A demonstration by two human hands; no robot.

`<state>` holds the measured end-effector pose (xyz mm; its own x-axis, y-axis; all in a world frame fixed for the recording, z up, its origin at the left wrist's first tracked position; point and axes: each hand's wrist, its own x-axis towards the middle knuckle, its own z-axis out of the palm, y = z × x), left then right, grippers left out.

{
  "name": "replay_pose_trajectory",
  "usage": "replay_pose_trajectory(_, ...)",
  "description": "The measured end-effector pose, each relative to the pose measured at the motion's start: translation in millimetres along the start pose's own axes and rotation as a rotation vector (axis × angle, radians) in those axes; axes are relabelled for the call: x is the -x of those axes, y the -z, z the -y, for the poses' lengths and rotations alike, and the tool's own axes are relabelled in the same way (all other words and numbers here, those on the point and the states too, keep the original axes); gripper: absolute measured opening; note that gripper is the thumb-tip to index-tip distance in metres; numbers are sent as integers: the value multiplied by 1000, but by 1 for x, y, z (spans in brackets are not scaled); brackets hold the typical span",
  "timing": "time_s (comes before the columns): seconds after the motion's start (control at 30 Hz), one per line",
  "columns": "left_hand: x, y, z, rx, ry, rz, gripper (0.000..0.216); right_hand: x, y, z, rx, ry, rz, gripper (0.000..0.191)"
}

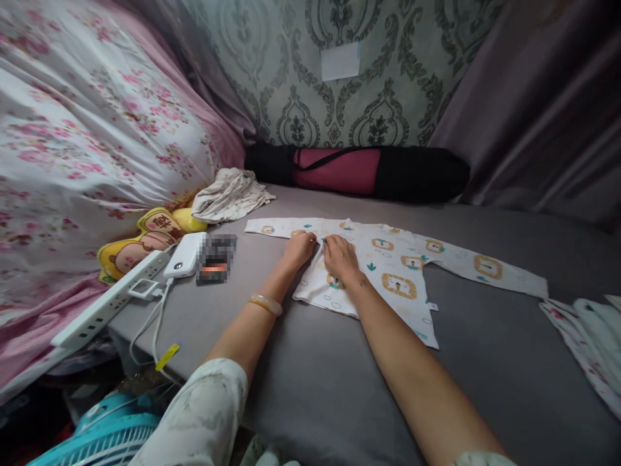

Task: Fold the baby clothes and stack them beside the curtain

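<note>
Printed baby top (402, 262): lies flat, front up, on the grey mattress surface (310, 362), directly ahead of the person. Its 2 long sleeves spread outward, 1 to each side; the hem faces the person.

Hand state:
- Left hand (299, 248): fingers drawn together, tips pinching the cloth at the centre front, just below the neckline. A pale bangle (265, 304) sits on the wrist.
- Right hand (341, 257): fingers likewise bunched, pinching the opposite edge of the same opening. The 2 hands almost touch.

Handling, as judged:
- The fabric looks thin, soft and light. It has no stiffness and will sag or crease wherever it is not supported.
- It is not fragile or slippery, and should drag slightly on the mattress cover.
- Best grip points are the hemmed edges: the front opening, the shoulders or the sleeve ends. A grip mid-panel will bunch the cloth.

Surroundings:
- Left: white power strip (111, 301), white power bank (184, 255), yellow plush toy (145, 243), crumpled beige cloth (230, 194).
- Rear: black-and-red roll bag (359, 169) against the wall.
- Right edge: further patterned garments (587, 336), well apart from the top.
</note>
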<state>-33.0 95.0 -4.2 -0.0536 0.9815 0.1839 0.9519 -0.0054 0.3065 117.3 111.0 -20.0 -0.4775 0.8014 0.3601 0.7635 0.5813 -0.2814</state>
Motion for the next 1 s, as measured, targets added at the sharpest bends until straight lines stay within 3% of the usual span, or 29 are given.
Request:
replay_pose_trajectory(0.2,-4,2,-6,-90,57,10,32,1,3,5,11,-10,71,35)
replay_pose_trajectory(0.37,-8,-1,-4,-59,123,-12,30,6,2,17,36,-68,214,57)
replay_pose_trajectory(0.5,-8,-2,0,-1,92,-36,29,7,4,22,39,-95,295,65)
replay_pose_trajectory(0.8,-16,-10,16,104,38,-73,27,12,-3,41,33,-146,279,66)
replay_pose_trajectory(1.0,-19,-8,15,130,59,-68,26,38,2,78,-54,-173,268,69)
